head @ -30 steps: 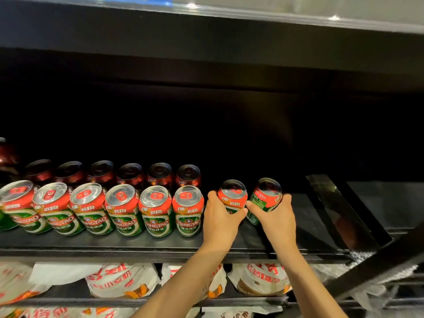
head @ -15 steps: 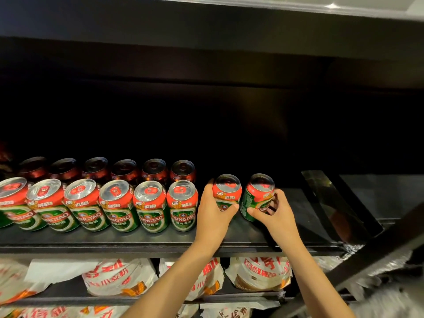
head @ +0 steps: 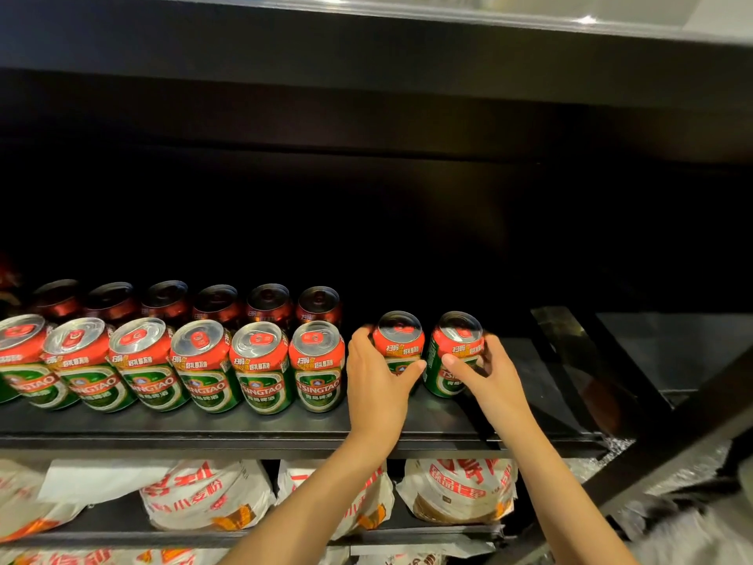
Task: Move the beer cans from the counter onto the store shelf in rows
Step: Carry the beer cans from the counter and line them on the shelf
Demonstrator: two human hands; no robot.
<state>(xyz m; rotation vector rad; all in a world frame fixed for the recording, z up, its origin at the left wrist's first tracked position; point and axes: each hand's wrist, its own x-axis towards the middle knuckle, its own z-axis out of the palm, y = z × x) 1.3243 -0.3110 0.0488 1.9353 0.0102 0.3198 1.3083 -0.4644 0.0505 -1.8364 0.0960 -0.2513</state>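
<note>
Gripping one can each, both hands work at the right end of the dark shelf point(head: 407, 426). The left hand point(head: 377, 381) curls round the left side of a red-and-green beer can point(head: 399, 344), thumb across its front, fingers hidden behind. The right hand point(head: 487, 375) wraps the neighbouring can point(head: 456, 352), thumb on its front label and fingers round its right side. Both cans stand upright on the shelf, just beside each other, a little farther back than the front row of cans point(head: 195, 369) running off to the left; a small gap separates the left-hand can from that row's last can. A second, shadowed back row point(head: 216, 305) stands behind the front row. To the right of the held cans the shelf surface lies bare up to a slanted black frame bar point(head: 570, 373). The shelf's near edge runs just below the wrists, with white bags point(head: 203, 495) on the lower shelf.
</note>
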